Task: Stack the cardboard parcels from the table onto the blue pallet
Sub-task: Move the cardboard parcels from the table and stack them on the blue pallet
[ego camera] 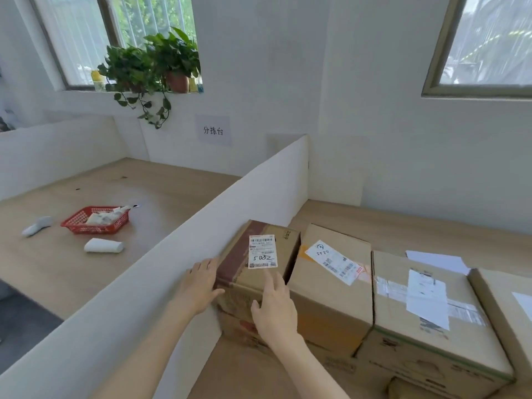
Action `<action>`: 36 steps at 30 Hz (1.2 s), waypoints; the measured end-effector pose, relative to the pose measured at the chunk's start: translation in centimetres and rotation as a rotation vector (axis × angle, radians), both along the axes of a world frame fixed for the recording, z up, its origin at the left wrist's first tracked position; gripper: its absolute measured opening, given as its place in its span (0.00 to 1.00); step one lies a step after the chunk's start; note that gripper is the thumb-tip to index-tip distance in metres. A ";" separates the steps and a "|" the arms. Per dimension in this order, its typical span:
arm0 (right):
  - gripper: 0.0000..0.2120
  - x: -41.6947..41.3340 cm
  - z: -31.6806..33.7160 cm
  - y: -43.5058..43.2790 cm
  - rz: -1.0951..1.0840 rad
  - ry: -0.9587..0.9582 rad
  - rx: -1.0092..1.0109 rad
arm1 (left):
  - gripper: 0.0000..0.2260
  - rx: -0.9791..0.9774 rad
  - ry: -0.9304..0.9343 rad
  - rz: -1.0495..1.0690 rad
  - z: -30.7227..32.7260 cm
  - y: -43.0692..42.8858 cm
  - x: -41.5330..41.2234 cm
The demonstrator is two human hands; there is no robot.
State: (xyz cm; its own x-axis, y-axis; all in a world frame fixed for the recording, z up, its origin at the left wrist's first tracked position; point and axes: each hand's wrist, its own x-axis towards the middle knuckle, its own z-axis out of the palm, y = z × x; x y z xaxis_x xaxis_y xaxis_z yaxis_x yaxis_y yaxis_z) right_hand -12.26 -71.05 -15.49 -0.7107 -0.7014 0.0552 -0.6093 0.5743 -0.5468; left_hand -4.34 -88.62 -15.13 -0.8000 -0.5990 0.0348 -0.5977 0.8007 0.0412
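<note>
A row of cardboard parcels stands on the wooden table [403, 226]. The leftmost parcel [244, 272] carries dark red tape and a white label marked 5082, and it stands against the white divider. My left hand [200, 285] lies flat on its left side, squeezed between parcel and divider. My right hand [275, 308] rests on its top front corner, fingers spread. To the right stand a second parcel [331, 295] with a tilted label, a third parcel [426, 318] with loose papers, and part of another parcel [509, 306]. No blue pallet is in view.
A white divider [201, 226] splits the table. Left of it lie a red basket [95, 220] with packets, a white roll [103, 245] and a white handheld scanner [37, 226]. Potted plants [155, 64] stand on the windowsill. A small box [403, 388] pokes in at the bottom edge.
</note>
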 end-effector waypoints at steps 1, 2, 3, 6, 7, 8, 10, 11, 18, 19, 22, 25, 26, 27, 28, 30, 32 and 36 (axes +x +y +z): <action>0.33 0.3 -0.2 -0.5 -0.036 0.010 0.014 | 0.37 0.043 0.001 -0.019 -0.5 -0.4 -0.2; 0.34 0.6 -0.3 -1.0 -0.069 0.019 0.034 | 0.39 0.088 -0.006 -0.035 -0.9 -0.8 -0.4; 0.35 0.8 -0.4 -1.4 -0.101 0.022 0.061 | 0.41 0.124 -0.025 -0.045 -1.4 -1.0 -0.6; 0.37 1.3 -0.9 -2.8 -0.190 -0.038 0.119 | 0.42 0.166 -0.070 -0.051 -2.3 -1.4 -1.1; 0.37 1.3 -1.0 -3.2 -0.214 -0.065 0.125 | 0.42 0.184 -0.061 -0.050 -2.5 -1.6 -1.2; 0.38 1.2 -1.2 -3.5 -0.233 -0.087 0.128 | 0.42 0.210 -0.047 -0.049 -2.7 -1.8 -1.4; 0.39 0.7 -1.4 -4.1 -0.262 -0.134 0.129 | 0.44 0.276 -0.017 -0.046 -2.8 -2.3 -1.7; 0.40 0.4 -1.5 -4.2 -0.279 -0.161 0.135 | 0.45 0.314 0.001 -0.046 -2.7 -2.5 -1.8; 0.43 0.2 -1.4 -4.9 -0.351 -0.132 0.173 | 0.41 0.380 0.096 -0.091 -2.8 -3.0 -1.9; 0.43 0.4 -1.4 -4.8 -0.355 -0.124 0.162 | 0.41 0.390 0.104 -0.089 -2.7 -2.9 -1.8; 0.40 0.7 -0.7 -4.4 -0.351 -0.096 0.116 | 0.41 0.391 0.146 -0.089 -1.5 -2.9 -1.8; 0.39 0.5 1.3 -3.9 -0.349 -0.063 0.077 | 0.41 0.385 0.168 -0.098 0.9 -2.8 -1.9; 0.40 0.4 2.1 -3.8 -0.344 -0.052 0.065 | 0.41 0.374 0.166 -0.099 1.8 -2.7 -1.8; 0.40 0.3 3.1 -3.5 -0.336 -0.041 0.051 | 0.42 0.363 0.164 -0.101 2.8 -2.5 -1.7; 0.39 0.2 4.1 -3.3 -0.326 -0.032 0.038 | 0.42 0.357 0.169 -0.102 3.8 -2.3 -1.5; 0.38 0.1 6.1 -2.6 -0.300 -0.018 0.017 | 0.43 0.352 0.187 -0.108 5.9 -1.8 -1.2; 0.36 0.1 8.2 -1.7 -0.275 -0.019 -0.018 | 0.44 0.340 0.207 -0.124 7.9 -1.2 -0.9; 0.33 0.1 12.2 0.4 -0.256 -0.008 -0.064 | 0.44 0.348 0.232 -0.134 12.0 0.5 -0.3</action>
